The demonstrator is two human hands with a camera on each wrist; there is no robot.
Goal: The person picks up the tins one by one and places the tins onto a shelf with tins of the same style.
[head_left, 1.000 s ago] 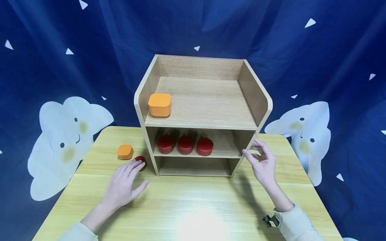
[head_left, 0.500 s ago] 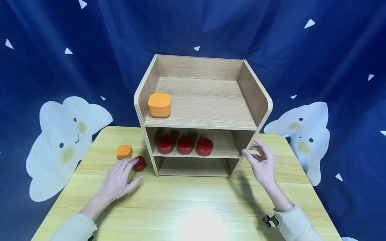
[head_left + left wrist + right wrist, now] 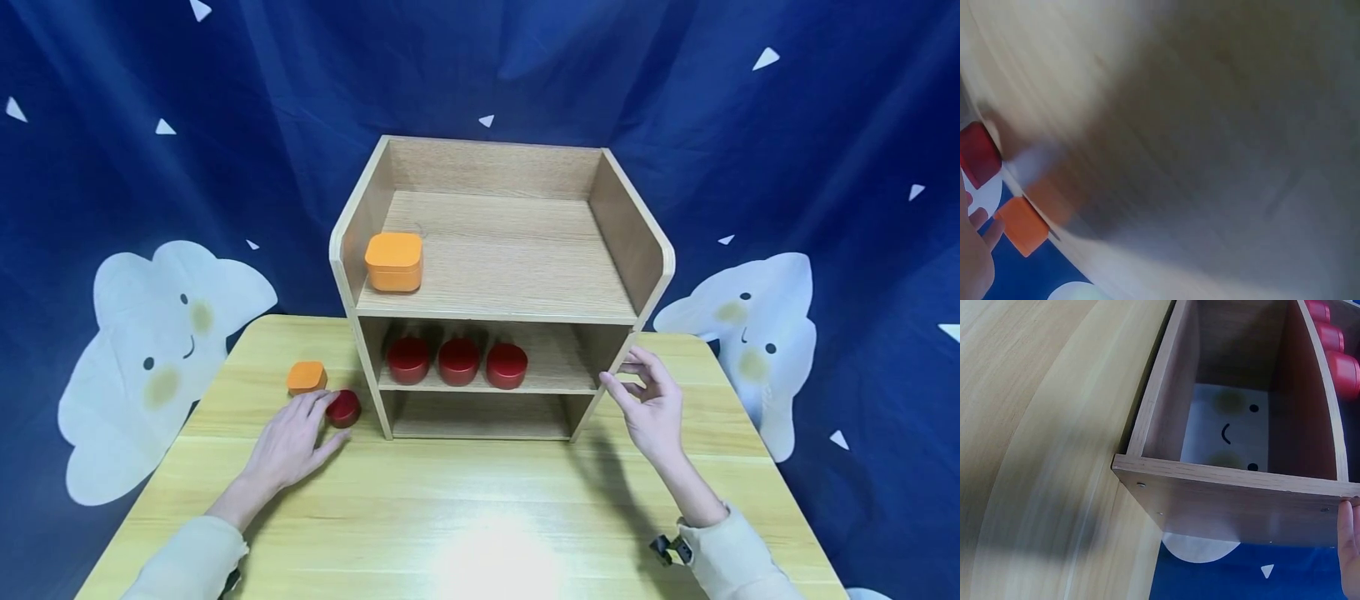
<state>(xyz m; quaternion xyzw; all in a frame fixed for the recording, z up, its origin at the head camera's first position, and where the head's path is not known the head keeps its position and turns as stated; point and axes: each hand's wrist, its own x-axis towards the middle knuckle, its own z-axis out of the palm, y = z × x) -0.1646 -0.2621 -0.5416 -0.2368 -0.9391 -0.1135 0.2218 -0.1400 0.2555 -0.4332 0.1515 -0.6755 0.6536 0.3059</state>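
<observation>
In the head view my left hand (image 3: 288, 442) is low over the table at the left, fingers extended and thumb apart. Its fingertips are at the left side of a round red tin (image 3: 343, 409), with the thumb in front; I cannot tell whether they touch it. Just behind the fingers lies an orange rounded-square tin (image 3: 306, 377). My right hand (image 3: 654, 408) rests its thumb and fingertips against the right side panel of a wooden shelf unit (image 3: 498, 317). The right wrist view shows those fingers (image 3: 1349, 531) at the panel's front edge.
Three round red tins (image 3: 458, 362) stand in a row on the middle shelf. Another orange tin (image 3: 394, 262) sits at the front left of the top shelf. The wooden table (image 3: 420, 517) ends before a dark blue curtain (image 3: 480, 67) with cloud figures.
My left hand has drawn back left and down from on top of the red tin, uncovering it; its thumb has since come nearer the tin. The right hand has stayed at the shelf.
</observation>
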